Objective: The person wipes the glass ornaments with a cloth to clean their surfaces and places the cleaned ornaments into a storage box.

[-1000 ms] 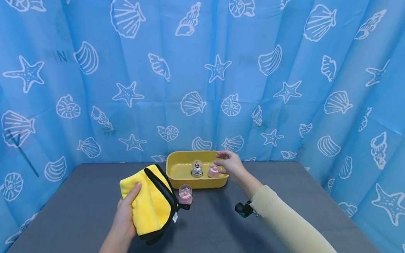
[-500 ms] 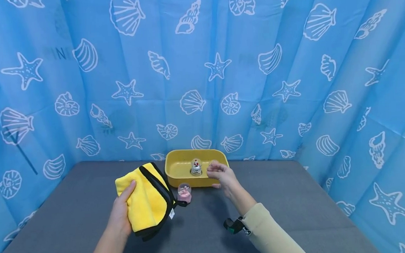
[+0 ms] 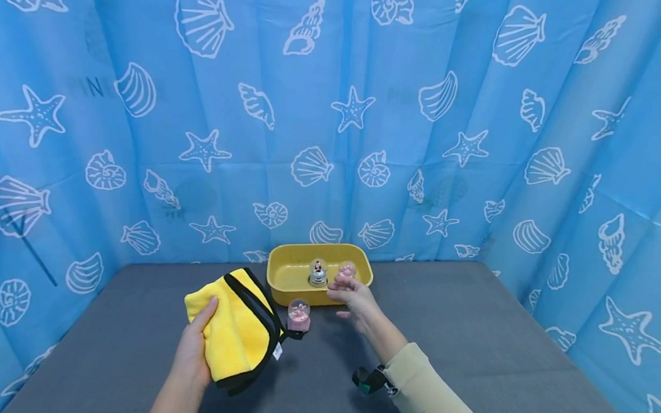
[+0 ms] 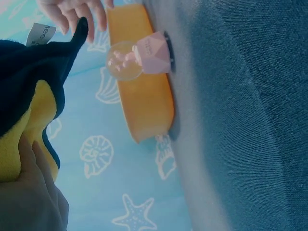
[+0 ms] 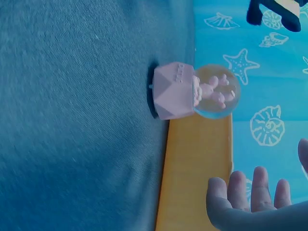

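Observation:
In the head view my left hand (image 3: 194, 347) grips a folded yellow cloth (image 3: 238, 329) with black edging, a loop and a white tag. My right hand (image 3: 359, 302), fingers loosely bent with nothing in them, hovers before the front wall of a yellow tray (image 3: 296, 297). A pink snow globe (image 3: 299, 316) stands on the table between the cloth and the tray; its faceted base and clear dome show in the right wrist view. Inside the tray are a white-based snow globe (image 3: 318, 273) and another pink snow globe (image 3: 346, 269), the latter partly hidden by my right fingers.
A grey cloth-covered table (image 3: 457, 325) stretches out on both sides of the tray. Behind it and along the sides hangs a blue curtain (image 3: 357, 186) with white shell and starfish prints.
My right hand has left the pink snow globe in the tray and moved left and toward me, out past the tray's front rim. The left hand with the cloth has shifted only slightly.

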Demonstrator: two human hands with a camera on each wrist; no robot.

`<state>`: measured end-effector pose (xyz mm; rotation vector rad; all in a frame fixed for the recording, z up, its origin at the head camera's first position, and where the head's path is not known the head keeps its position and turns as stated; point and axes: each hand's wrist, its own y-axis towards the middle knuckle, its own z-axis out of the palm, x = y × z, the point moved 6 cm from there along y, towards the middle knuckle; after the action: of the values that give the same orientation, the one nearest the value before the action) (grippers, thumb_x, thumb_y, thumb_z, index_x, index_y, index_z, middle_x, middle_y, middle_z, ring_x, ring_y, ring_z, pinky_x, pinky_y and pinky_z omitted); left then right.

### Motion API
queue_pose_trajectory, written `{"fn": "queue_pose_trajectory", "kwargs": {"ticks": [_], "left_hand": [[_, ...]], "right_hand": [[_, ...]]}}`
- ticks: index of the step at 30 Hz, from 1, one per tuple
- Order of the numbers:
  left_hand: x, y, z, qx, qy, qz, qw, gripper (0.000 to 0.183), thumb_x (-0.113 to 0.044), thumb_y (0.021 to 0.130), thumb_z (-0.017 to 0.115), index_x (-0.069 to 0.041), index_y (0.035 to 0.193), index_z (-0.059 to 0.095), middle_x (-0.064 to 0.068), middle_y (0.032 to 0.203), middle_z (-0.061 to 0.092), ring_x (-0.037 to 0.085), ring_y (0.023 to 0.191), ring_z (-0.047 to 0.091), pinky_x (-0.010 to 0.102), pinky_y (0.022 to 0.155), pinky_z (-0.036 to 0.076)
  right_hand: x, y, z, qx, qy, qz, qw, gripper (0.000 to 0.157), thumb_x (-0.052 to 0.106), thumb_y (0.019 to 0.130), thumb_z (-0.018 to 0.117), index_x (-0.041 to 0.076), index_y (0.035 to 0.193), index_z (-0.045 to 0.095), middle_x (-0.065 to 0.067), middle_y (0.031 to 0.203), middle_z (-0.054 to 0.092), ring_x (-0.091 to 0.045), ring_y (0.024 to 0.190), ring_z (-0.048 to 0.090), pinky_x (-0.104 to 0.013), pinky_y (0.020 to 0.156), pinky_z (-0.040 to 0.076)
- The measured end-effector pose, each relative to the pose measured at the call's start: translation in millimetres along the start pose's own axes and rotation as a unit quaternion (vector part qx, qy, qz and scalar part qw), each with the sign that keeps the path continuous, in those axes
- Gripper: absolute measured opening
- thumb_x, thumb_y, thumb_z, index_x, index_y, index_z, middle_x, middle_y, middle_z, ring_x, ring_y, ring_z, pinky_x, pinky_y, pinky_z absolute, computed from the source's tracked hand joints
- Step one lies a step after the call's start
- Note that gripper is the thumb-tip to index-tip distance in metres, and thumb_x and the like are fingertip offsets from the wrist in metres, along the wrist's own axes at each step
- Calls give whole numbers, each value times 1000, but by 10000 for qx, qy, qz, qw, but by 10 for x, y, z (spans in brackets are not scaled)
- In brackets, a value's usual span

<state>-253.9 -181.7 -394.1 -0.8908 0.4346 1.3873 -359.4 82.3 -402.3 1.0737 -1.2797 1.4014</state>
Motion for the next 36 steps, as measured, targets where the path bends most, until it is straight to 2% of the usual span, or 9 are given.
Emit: {"fn": "queue_pose_trajectory", "kwargs": {"ticks": [6, 13, 23, 29, 36], "left_hand": [[9, -5, -22, 28, -24, 2, 10000, 21, -39, 95, 60, -21, 102, 55, -8, 88, 66, 6, 85, 65, 22, 80, 50], [-1, -7, -34, -37, -59, -68, 10000, 23, -40, 95, 60, -21, 106, 53, -8, 90, 66, 6, 86, 65, 22, 82, 50], [-7, -16, -45, -84, -40, -74, 9999, 25, -41, 95, 61, -21, 107, 52, -9, 90, 66, 6, 86, 65, 22, 82, 50], [-26, -38, -53, -23, 9, -52, 10000, 25, -41, 94, 61, -21, 107, 53, -9, 90, 66, 5, 87, 65, 22, 82, 49], [-31, -27, -26, -51, -89, -107, 9999, 28, -41, 94, 61, -21, 109, 51, -9, 90, 66, 5, 88, 65, 22, 83, 49]], "right_hand": [[-104, -33, 75, 240, -74, 159, 9996, 48, 3, 90, 65, -3, 135, 47, -17, 127, 58, -32, 117, 53, -63, 97, 37], [-265, -27, 155, 363, -78, 333, 9988, 45, 3, 90, 65, -3, 132, 51, -18, 129, 57, -33, 120, 51, -65, 97, 37], [-396, -39, 292, 695, -234, 542, 9958, 56, 4, 87, 69, -4, 138, 46, -19, 136, 53, -35, 123, 49, -63, 98, 36], [-420, -12, 368, 843, -822, 568, 9914, 59, 6, 85, 73, 1, 139, 48, -18, 136, 52, -34, 121, 49, -57, 97, 39], [-458, 71, 428, 1066, -1344, 658, 9830, 57, 4, 84, 74, 3, 136, 52, -15, 126, 56, -34, 114, 49, -58, 100, 36]]}}
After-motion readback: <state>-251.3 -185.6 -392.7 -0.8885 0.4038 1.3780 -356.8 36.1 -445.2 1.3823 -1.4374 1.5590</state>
